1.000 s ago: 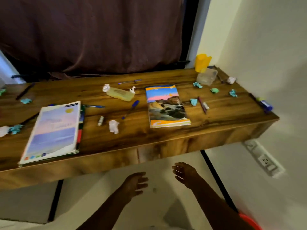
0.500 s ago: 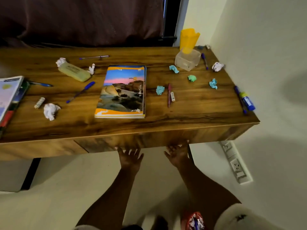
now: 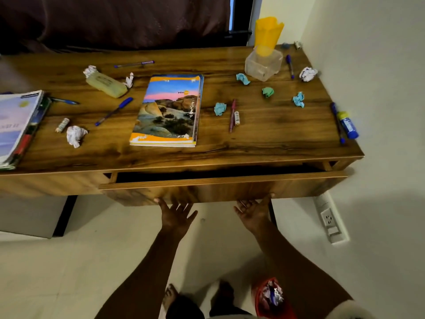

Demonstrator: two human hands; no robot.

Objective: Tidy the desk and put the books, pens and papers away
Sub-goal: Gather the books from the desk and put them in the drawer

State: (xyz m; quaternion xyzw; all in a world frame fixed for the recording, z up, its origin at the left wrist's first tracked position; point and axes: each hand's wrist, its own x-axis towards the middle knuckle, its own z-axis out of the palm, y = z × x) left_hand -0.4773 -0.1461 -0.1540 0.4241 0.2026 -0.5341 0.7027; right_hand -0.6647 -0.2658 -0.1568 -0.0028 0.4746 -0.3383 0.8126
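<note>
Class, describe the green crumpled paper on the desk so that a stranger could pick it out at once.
Start at the clear plastic box with the yellow cup near the desk's far right corner. Come a little toward the front edge: the green paper ball lies there. The nearby paper balls are blue or white; it alone is green.

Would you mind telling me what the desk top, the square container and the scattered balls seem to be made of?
Desk top: wood or wood-look laminate, semi-gloss; dark streaky grain with soft reflections.
Square container: likely translucent plastic; the yellow cup shows cloudily through its wall.
Balls, e.g. white ball and teal ball: crumpled paper, matte, sharply creased.
</note>
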